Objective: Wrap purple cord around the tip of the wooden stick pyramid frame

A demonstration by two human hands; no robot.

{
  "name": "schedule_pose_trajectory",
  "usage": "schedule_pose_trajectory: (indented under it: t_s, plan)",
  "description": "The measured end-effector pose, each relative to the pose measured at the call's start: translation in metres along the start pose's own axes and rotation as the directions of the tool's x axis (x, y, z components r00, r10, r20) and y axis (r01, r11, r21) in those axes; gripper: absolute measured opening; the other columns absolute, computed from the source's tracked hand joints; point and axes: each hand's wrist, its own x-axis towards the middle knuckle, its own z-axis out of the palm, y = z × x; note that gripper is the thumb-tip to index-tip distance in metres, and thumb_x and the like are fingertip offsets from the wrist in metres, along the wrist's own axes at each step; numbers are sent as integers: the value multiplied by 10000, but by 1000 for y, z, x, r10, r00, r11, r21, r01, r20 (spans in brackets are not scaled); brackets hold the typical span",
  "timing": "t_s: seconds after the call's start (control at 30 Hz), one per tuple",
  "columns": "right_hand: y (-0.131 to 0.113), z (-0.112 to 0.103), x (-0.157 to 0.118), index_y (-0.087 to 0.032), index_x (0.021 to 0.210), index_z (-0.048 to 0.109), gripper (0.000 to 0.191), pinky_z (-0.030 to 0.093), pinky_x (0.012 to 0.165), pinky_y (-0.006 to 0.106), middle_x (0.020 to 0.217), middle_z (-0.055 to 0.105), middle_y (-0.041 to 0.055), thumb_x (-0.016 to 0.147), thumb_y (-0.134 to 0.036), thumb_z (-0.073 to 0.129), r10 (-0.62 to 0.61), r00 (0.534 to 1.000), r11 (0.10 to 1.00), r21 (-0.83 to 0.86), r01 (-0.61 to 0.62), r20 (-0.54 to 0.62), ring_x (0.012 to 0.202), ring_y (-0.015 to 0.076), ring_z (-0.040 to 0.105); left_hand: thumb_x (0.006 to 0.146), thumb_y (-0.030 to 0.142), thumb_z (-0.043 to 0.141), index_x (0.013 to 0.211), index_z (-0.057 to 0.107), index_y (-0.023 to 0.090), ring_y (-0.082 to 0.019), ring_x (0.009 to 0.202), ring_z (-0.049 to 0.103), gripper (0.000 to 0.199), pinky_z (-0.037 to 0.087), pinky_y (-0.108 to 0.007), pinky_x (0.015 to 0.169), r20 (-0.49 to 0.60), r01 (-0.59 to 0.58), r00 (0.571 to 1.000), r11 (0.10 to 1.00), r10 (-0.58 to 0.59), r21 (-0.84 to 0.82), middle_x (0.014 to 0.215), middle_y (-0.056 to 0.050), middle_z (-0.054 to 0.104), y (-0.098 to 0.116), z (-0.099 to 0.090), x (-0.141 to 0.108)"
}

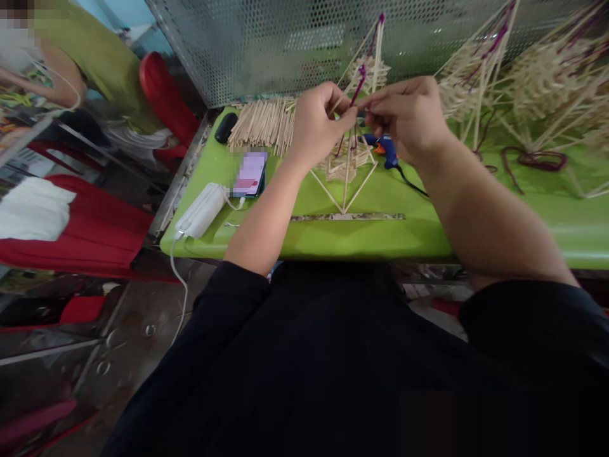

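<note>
A small frame of thin wooden sticks (349, 168) stands on the green table, its legs meeting the tabletop in V shapes. Purple cord (358, 86) sticks up at its top, between my two hands. My left hand (323, 120) is closed in a pinch on this cord at the frame's peak. From the other side, my right hand (406, 117) brings thumb and forefinger together close to the cord; what is between those fingertips is too small to make out. A blue glue gun (390, 152) with a black cable lies behind the frame, partly hidden by my right hand.
Loose sticks (264, 127) are piled at the back left, beside a phone (251, 174) and a white power bank (202, 209). A patterned strip (347, 217) lies near the front edge. More stick frames (471, 82) stand right. A person (95, 57) sits at far left.
</note>
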Motion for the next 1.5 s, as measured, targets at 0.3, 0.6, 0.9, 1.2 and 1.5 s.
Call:
schedule_pose_trajectory:
  t_s: [0.3,0.6,0.9,1.2,1.5]
  plan:
    - [17,-1,18,-279,786,736,279,276,540,345,694,617,1,598,-437,870,195,980,971,151,-186,-47,611,140,383,923,572,695,806,670,388,-269,766,670,219,523,-482,696,51,9,999,999,-12,43,788,-17,743,6,-5,1]
    - [30,-22,23,-332,779,644,481,278,576,372,709,637,-36,606,-667,942,86,991,994,68,-80,-103,581,152,386,846,317,861,889,757,310,-251,900,787,112,649,-397,854,94,74,994,978,-57,-195,924,-5,824,2,-7,4]
    - [32,-8,16,-311,763,480,612,106,516,322,608,327,-60,718,-768,884,-4,996,991,135,16,-88,551,144,199,891,183,771,1027,803,254,-235,996,827,157,657,-341,904,149,113,986,963,-78,-246,1030,-50,847,-3,-9,4]
    - [28,-8,13,-316,648,432,749,142,521,365,532,336,-46,814,-983,730,-65,991,997,-48,59,-114,511,151,193,832,149,721,1021,785,289,-258,1084,816,244,655,-367,978,180,96,982,969,-55,-229,1080,-46,842,8,-13,3]
    - [20,-8,1,-330,817,694,514,456,652,409,778,761,-1,719,-780,924,-39,999,995,-89,38,-19,635,196,598,849,91,633,971,776,276,-233,1083,818,263,643,-337,977,191,60,981,972,-16,-227,1047,-22,845,19,-20,1]
